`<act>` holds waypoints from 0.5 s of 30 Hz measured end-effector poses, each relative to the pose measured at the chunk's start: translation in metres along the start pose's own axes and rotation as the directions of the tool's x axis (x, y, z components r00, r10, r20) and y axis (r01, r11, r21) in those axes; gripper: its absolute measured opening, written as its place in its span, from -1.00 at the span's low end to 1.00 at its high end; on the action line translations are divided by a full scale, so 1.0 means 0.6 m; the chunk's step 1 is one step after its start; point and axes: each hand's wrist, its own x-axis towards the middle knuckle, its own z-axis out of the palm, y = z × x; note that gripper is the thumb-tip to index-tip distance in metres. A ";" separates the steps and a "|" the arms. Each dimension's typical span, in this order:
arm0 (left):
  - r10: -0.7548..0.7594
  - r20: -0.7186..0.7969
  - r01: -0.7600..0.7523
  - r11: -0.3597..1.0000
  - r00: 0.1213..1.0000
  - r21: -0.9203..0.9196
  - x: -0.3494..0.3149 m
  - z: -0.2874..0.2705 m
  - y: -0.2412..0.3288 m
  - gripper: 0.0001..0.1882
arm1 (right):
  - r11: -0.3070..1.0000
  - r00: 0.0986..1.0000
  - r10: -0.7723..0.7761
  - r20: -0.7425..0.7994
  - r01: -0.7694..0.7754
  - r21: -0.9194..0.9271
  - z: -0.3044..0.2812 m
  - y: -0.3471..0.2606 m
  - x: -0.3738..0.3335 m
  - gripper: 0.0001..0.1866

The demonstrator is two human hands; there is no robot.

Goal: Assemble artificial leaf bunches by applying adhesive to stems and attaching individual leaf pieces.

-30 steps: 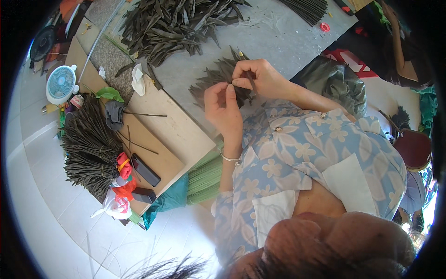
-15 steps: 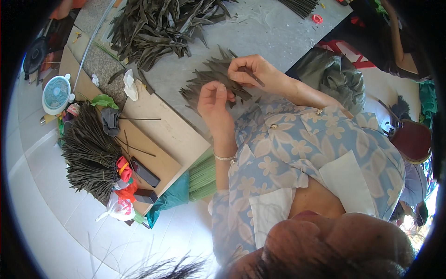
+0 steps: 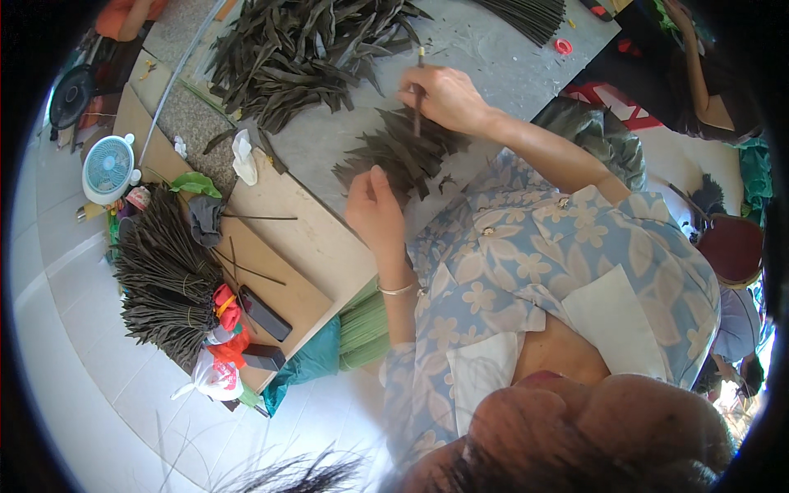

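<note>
In my right hand (image 3: 446,99) is a thin dark stick (image 3: 417,115) with a pale yellow tip, gripped by closed fingers. It stands nearly upright above a row of overlapping dark, leaf-shaped strips (image 3: 403,152) on the grey tabletop (image 3: 485,49). My left hand (image 3: 374,209) is at the near left end of that row, its thumb and fingers drawn together. What it pinches, if anything, is hidden. Beyond both hands lies a large heap of similar dark strips (image 3: 288,62).
Left of my left arm, a pale board (image 3: 288,218) carries two dark boxy objects (image 3: 265,314) and a tied bundle of dark stems (image 3: 164,271). A small fan (image 3: 108,168) stands behind. Dark rods (image 3: 530,16) and a red ring (image 3: 563,47) lie at the far right.
My right hand has moved up and away from my left hand, turning the stick from slanted to nearly upright. My left hand has shifted slightly down from the strips. The view has shifted a little.
</note>
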 end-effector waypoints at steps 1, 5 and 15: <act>0.020 -0.054 -0.021 1.000 0.998 -0.017 -0.005 -0.006 0.002 -0.73 | 0.996 1.000 -0.020 0.015 0.021 -0.085 0.016 0.000 0.019 -0.76; 0.017 -0.138 -0.029 0.996 0.990 -0.084 -0.012 -0.015 -0.001 -0.73 | 0.922 0.993 0.006 0.118 0.040 -0.385 0.076 0.017 0.078 -0.72; 0.485 -0.275 -0.467 0.875 0.831 0.131 0.049 -0.005 0.040 -0.87 | 0.915 0.938 0.025 0.347 -0.162 0.371 -0.065 -0.025 0.049 -0.80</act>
